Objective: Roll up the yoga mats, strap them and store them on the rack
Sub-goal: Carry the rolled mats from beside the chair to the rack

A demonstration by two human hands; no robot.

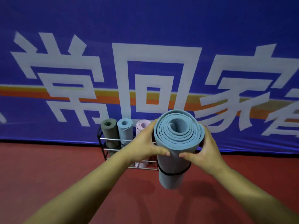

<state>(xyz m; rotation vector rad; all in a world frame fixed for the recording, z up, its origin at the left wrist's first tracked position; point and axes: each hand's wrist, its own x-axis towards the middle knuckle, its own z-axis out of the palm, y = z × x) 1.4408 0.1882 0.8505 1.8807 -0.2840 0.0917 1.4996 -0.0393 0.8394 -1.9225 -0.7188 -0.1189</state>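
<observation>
Blue rolled mat [174, 152] upright, black strap [174, 173] round it | left hand [145, 145], right hand [204, 155]: grips clasp mat's top | rack [111, 140] behind holds grey mat [110, 133], blue, pink.

Three rolled mats [124, 133] fill the rack's [111, 140] left (right end hidden).
</observation>
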